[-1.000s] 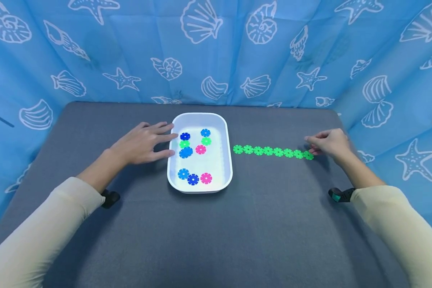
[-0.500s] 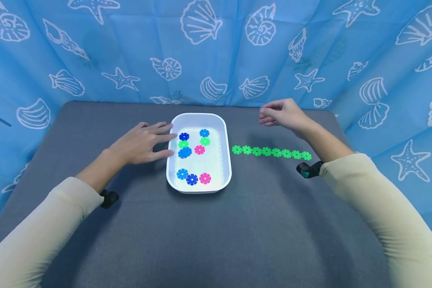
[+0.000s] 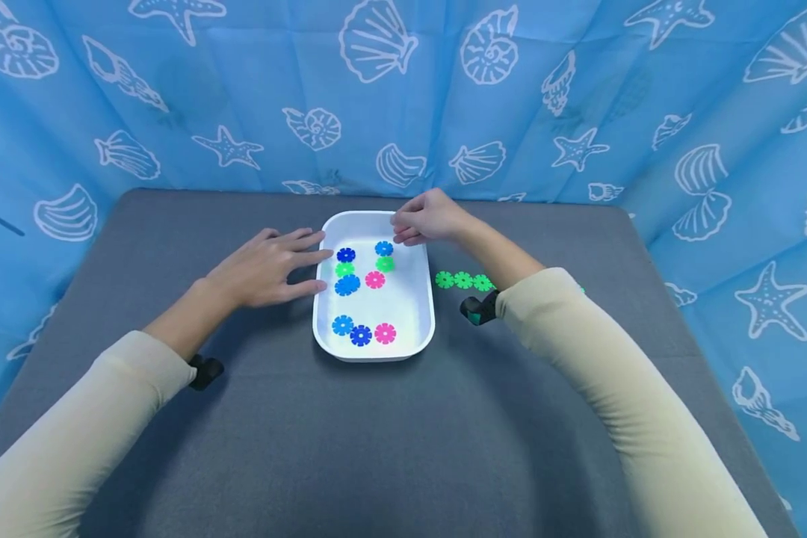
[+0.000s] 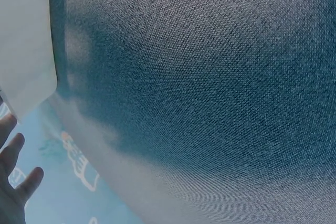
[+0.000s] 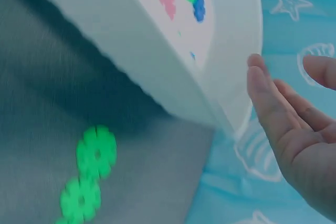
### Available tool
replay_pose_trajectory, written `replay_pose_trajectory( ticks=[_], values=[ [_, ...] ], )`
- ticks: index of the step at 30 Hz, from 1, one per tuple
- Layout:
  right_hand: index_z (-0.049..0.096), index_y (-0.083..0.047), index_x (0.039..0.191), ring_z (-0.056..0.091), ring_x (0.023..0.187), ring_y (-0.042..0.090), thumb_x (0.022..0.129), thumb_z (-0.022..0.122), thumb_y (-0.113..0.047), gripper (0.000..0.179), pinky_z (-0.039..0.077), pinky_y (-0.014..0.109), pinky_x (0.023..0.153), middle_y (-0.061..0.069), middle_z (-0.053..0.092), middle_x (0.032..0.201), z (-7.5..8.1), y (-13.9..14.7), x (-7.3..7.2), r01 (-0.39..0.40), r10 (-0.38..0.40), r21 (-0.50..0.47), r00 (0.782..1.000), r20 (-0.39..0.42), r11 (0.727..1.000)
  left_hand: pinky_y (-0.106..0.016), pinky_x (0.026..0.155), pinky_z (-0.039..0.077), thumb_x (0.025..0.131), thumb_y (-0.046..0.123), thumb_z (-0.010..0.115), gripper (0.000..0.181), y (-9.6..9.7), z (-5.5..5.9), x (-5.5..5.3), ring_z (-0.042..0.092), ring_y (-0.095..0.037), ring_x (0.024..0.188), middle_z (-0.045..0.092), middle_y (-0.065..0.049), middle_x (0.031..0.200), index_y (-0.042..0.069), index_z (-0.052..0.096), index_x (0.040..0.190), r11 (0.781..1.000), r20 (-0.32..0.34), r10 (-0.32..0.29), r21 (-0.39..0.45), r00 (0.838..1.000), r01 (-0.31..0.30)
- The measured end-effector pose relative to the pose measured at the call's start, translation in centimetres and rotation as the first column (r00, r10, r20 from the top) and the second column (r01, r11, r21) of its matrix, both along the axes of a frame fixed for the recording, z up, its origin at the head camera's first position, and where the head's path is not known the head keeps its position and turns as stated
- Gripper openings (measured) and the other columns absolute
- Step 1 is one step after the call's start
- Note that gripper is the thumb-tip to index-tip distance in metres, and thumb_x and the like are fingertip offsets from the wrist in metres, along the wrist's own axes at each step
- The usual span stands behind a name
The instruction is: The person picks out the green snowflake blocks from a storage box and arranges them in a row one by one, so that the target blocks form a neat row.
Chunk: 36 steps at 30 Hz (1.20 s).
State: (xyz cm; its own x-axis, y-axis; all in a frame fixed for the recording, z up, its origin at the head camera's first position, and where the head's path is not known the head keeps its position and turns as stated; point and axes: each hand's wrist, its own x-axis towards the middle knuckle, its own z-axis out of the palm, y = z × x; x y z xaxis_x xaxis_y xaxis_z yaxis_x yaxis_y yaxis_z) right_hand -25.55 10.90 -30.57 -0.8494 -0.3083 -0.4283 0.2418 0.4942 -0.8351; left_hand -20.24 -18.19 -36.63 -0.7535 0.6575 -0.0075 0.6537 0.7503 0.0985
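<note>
My left hand (image 3: 272, 269) rests at the left rim of a white tray (image 3: 406, 306), its fingers spread and straight over the edge. Over the tray's far right corner hovers my right hand (image 3: 430, 218), fingers loosely bent, with nothing between thumb and fingertips in the right wrist view. Just below those fingertips lie a light blue notched disc (image 3: 384, 248) and a green disc (image 3: 385, 264). The tray also holds pink discs (image 3: 385, 333), dark blue discs (image 3: 360, 335) and other blue and green ones. Only the left fingertips and the tray's side show in the left wrist view.
Right of the tray, a row of green notched discs (image 3: 463, 280) lies on the grey tablecloth (image 3: 350, 441); my right forearm hides most of it. A blue shell-patterned curtain (image 3: 255, 90) hangs behind the table and at its sides.
My right hand has left the far right end of the green disc row and moved left, arriving over the tray. The left hand has stayed at the tray's rim.
</note>
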Motion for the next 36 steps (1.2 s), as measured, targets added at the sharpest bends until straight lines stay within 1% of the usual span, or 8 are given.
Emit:
replay_pose_trajectory(
  ticks=[4,9,14,17,21,26,31,36],
  values=[
    [0.059,0.008,0.130,0.067,0.108,0.031,0.100,0.060,-0.013,0.037,0.053,0.039,0.094,0.026,0.063,0.124,-1.3,-1.8,0.0,-0.028,0.027,0.010,0.998,0.052,1.000,-0.065,0.105,0.034,0.094,0.058,0.057,0.065,0.1,0.0,-0.1,0.033,-0.036,0.145,0.037,-0.009,0.158,0.020,0.052,0.147,1.000,0.009,0.002,-0.004,1.000,-0.002],
    [0.062,0.008,0.126,0.069,0.106,0.031,0.098,0.064,-0.016,0.036,0.054,0.037,0.092,0.021,0.068,0.114,-2.7,-3.4,0.3,-0.050,0.045,0.048,0.994,0.104,0.998,-0.066,0.104,0.034,0.094,0.059,0.057,0.065,0.0,0.0,-0.1,0.034,-0.036,0.144,0.037,-0.009,0.158,0.021,0.052,0.147,1.000,0.007,0.001,-0.007,1.000,-0.001],
    [0.066,0.006,0.121,0.070,0.103,0.028,0.097,0.067,-0.019,0.035,0.054,0.036,0.092,0.018,0.071,0.109,-3.4,-4.9,0.6,-0.117,0.107,0.096,0.988,0.110,0.988,-0.066,0.104,0.035,0.094,0.058,0.058,0.065,0.0,0.0,-0.1,0.034,-0.036,0.144,0.037,-0.009,0.158,0.021,0.052,0.147,1.000,0.004,0.006,0.002,1.000,-0.006],
    [0.065,0.006,0.120,0.070,0.103,0.029,0.096,0.068,-0.018,0.035,0.054,0.035,0.092,0.020,0.071,0.110,-3.9,-5.8,0.7,-0.133,0.120,0.099,0.985,0.123,0.986,-0.066,0.104,0.035,0.094,0.058,0.058,0.065,0.0,-0.1,0.0,0.034,-0.036,0.144,0.037,-0.009,0.158,0.021,0.053,0.146,1.000,0.003,0.007,0.004,1.000,-0.007],
    [0.062,0.007,0.123,0.069,0.104,0.029,0.096,0.068,-0.016,0.036,0.054,0.035,0.092,0.020,0.069,0.112,-4.4,-6.8,0.9,-0.128,0.113,0.100,0.983,0.144,0.987,-0.065,0.104,0.035,0.093,0.058,0.058,0.064,0.1,-0.1,-0.1,0.035,-0.036,0.144,0.038,-0.009,0.157,0.021,0.054,0.146,1.000,-0.003,-0.001,0.003,1.000,0.001],
    [0.061,0.009,0.124,0.069,0.104,0.029,0.097,0.066,-0.013,0.035,0.054,0.036,0.091,0.020,0.069,0.111,-4.8,-7.5,1.1,-0.133,0.122,0.095,0.986,0.114,0.987,-0.065,0.104,0.035,0.093,0.058,0.058,0.064,0.0,-0.2,-0.1,0.035,-0.036,0.144,0.038,-0.009,0.157,0.021,0.053,0.146,1.000,0.000,-0.002,0.003,1.000,0.002],
    [0.062,0.010,0.123,0.069,0.105,0.030,0.098,0.064,-0.010,0.032,0.054,0.036,0.091,0.020,0.070,0.110,-5.1,-7.8,1.0,-0.133,0.124,0.073,0.985,0.118,0.988,-0.065,0.104,0.035,0.094,0.059,0.057,0.064,-0.1,-0.2,-0.1,0.035,-0.036,0.144,0.037,-0.010,0.158,0.021,0.053,0.146,1.000,-0.002,-0.010,0.004,1.000,0.010],
    [0.062,0.007,0.126,0.070,0.103,0.027,0.098,0.065,-0.013,0.035,0.055,0.034,0.090,0.018,0.071,0.108,-5.5,-8.0,0.8,-0.122,0.110,0.076,0.984,0.138,0.990,-0.064,0.104,0.036,0.094,0.059,0.056,0.065,-0.1,-0.2,-0.1,0.035,-0.036,0.144,0.038,-0.010,0.158,0.020,0.053,0.146,1.000,-0.012,-0.018,0.008,1.000,0.019]
  ],
)
